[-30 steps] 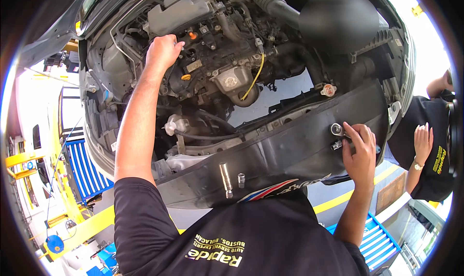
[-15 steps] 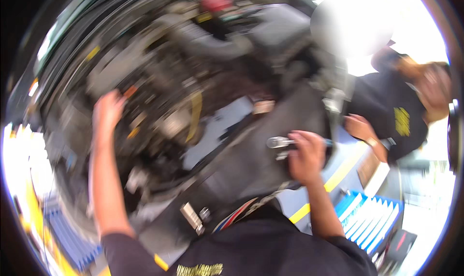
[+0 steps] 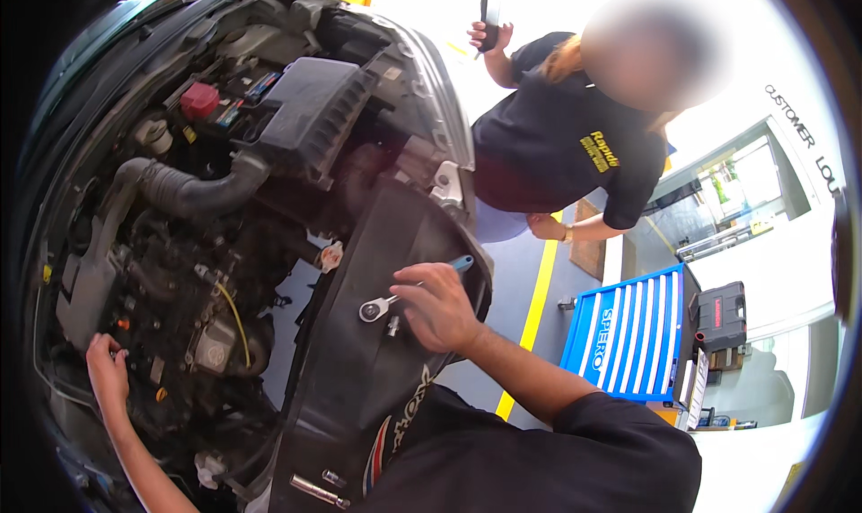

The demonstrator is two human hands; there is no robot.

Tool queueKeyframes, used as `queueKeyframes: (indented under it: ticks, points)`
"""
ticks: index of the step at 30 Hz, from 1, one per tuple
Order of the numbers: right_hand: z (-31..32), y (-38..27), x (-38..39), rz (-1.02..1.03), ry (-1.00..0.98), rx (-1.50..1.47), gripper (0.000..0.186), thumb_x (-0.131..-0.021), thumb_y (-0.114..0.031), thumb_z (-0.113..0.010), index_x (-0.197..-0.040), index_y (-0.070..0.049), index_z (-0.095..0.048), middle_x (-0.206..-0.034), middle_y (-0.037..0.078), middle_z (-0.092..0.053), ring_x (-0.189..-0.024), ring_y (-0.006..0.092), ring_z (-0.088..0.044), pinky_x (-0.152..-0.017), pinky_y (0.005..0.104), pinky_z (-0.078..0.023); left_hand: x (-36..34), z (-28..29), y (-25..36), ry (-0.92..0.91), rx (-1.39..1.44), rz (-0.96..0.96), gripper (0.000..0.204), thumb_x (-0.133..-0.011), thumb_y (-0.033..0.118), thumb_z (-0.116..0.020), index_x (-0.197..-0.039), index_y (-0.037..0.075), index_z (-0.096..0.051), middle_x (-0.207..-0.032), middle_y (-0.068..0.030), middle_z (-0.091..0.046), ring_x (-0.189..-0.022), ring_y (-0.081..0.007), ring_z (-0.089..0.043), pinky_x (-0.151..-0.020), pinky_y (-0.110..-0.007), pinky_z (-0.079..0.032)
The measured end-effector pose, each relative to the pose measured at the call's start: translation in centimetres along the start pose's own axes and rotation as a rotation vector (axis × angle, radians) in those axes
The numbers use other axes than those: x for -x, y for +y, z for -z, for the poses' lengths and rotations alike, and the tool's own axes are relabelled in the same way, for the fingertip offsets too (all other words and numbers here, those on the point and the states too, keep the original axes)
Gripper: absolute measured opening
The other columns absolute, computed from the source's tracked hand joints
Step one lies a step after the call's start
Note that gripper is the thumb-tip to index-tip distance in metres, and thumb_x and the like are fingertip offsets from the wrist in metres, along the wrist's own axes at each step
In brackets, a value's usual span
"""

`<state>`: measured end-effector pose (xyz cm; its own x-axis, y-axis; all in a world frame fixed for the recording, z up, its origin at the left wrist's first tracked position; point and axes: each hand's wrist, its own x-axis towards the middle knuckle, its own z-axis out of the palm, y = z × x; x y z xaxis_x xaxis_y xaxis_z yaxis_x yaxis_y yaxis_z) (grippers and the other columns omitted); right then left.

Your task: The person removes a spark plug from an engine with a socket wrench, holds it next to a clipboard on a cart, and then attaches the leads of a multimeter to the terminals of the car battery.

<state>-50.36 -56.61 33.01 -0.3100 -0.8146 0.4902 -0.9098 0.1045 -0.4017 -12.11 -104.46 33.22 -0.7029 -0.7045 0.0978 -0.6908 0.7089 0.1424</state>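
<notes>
Ratchet on front panel.
I am gripping the ratchet (image 3: 395,299) with my right hand (image 3: 440,308); left hand (image 3: 108,369), fingers curled, is resting on the engine (image 3: 193,289).

Our right hand (image 3: 437,308) grips a ratchet wrench (image 3: 409,291); its round head sits just left of our fingers on the black front panel (image 3: 359,369), and its blue handle end pokes out above our knuckles. Just under the grip a small socket (image 3: 392,325) stands on the panel. Well to the left, our left hand (image 3: 108,369) rests in the engine bay (image 3: 180,271), near a yellow dipstick loop (image 3: 238,320). Beyond the grip, a co-worker in a black shirt (image 3: 557,145) holds up a phone (image 3: 489,10).
</notes>
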Motion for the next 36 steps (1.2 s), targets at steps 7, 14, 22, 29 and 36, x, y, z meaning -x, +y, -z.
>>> queueKeyframes:
  ticks: [7,14,22,29,36]
  points:
    - [-0.3,-0.2,1.1,-0.051,0.037,0.047,0.033,-0.077,-0.008,-0.063,-0.109,-0.004,-0.068,-0.12,0.016,-0.064,-0.112,0.0339,-0.058,-0.099,0.0449,-0.042,-0.6,2.9,6.8,0.069,-0.109,0.238,0.033,-0.084,0.029,-0.075,-0.085,-0.001,-0.063,-0.082,-0.0245,-0.066,-0.086,-0.0448,-0.065,-0.07,-0.05,-0.05]
    - [-1.2,-1.1,0.6,-0.013,-0.004,0.043,0.029,-0.088,-0.012,-0.054,-0.112,0.001,-0.065,-0.124,0.019,-0.061,-0.115,0.0356,-0.055,-0.102,0.0456,-0.04,1.9,4.4,5.5,-0.025,-0.087,0.251,0.027,-0.083,0.016,-0.075,-0.104,0.004,-0.063,-0.107,-0.0179,-0.066,-0.104,-0.0362,-0.064,-0.088,-0.041,-0.051]
    - [-0.5,-0.5,1.0,-0.005,0.01,0.024,0.03,-0.083,-0.009,-0.058,-0.111,-0.001,-0.066,-0.123,0.016,-0.063,-0.115,0.0347,-0.057,-0.101,0.0457,-0.039,10.1,23.6,17.8,0.497,0.647,-0.348,0.075,-0.084,0.053,-0.071,-0.133,-0.002,-0.055,-0.139,-0.0215,-0.055,-0.12,-0.0311,-0.06,-0.097,-0.037,-0.049]
    - [-0.8,-0.3,1.2,0.03,0.026,0.018,0.028,-0.087,-0.012,-0.057,-0.111,-0.001,-0.066,-0.122,0.016,-0.063,-0.113,0.034,-0.058,-0.099,0.0449,-0.04,14.2,22.7,22.3,0.276,0.378,-0.663,0.069,-0.088,0.05,-0.067,-0.133,-0.001,-0.055,-0.137,-0.0212,-0.057,-0.118,-0.0301,-0.062,-0.095,-0.036,-0.049]
    - [-0.6,-0.4,1.6,0.031,0.014,0.03,0.026,-0.089,-0.009,-0.053,-0.111,0.0,-0.065,-0.123,0.017,-0.063,-0.115,0.0344,-0.056,-0.102,0.0452,-0.04,15.2,21.8,23.2,0.254,0.358,-0.69,0.064,-0.091,0.046,-0.064,-0.133,0.0,-0.055,-0.135,-0.0208,-0.058,-0.116,-0.0291,-0.063,-0.094,-0.035,-0.049]
